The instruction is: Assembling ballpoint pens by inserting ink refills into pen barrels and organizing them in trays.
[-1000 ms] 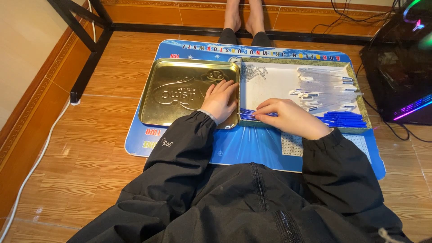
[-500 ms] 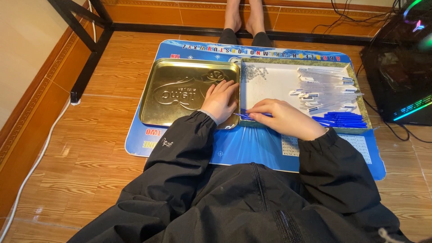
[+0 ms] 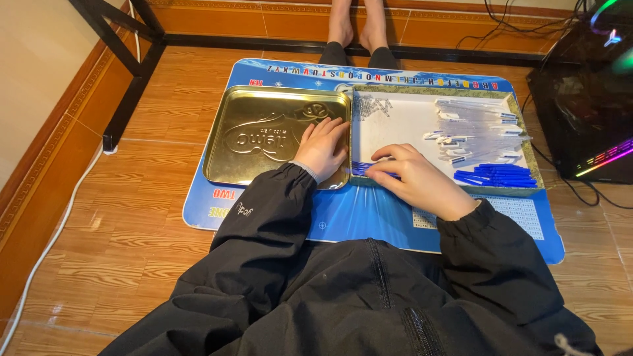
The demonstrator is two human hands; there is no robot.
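Head: white tray (image 3: 402,125) holds blue pen parts (image 3: 496,175); gold tin lid (image 3: 264,135) bare.

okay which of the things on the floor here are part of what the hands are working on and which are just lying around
In use:
left hand resting in the gold tin lid
right hand on blue pen parts
white tray
clear pen barrels
blue caps
small springs

Lying about:
alphabet mat
computer case
white cable

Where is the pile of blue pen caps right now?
In the head view, the blue pen caps lie in the near right corner of the white-lined tray, below the clear pen barrels and to the right of the right hand.
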